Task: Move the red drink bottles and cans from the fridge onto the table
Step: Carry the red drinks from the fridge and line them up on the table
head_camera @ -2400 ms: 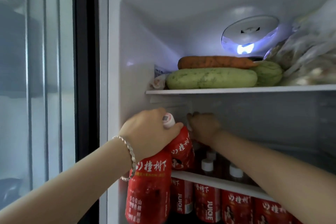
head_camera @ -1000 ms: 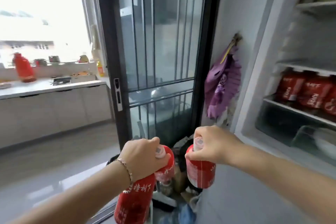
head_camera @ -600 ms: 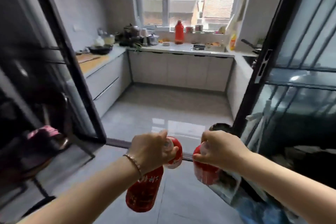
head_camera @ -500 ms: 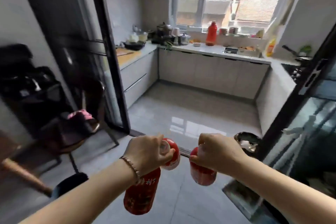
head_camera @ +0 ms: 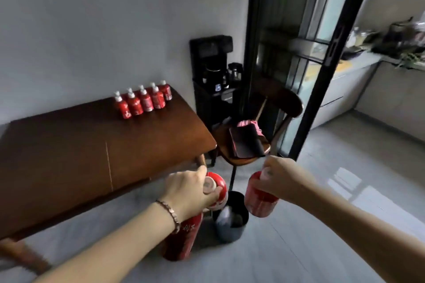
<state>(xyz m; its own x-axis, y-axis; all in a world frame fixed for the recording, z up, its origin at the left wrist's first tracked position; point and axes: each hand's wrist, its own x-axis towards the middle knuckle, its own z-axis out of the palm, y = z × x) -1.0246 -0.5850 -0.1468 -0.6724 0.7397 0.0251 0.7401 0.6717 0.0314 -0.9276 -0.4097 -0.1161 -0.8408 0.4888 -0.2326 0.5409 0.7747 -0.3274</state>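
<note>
My left hand grips two red drink bottles by their necks: one hangs down below the wrist, the other pokes out past the fingers. My right hand holds a third red bottle by its cap. Both hands hover above the floor, just off the near right corner of the brown wooden table. Several red bottles with white caps stand in two rows at the table's far edge by the wall.
A wooden chair with dark and pink items on its seat stands right of the table. A dark bin sits on the floor below my hands. Behind are a black appliance stand and a black-framed glass door to the kitchen.
My view has swung from the fridge past the kitchen doorway to the table. Both hands have carried their bottles along, grips unchanged.
</note>
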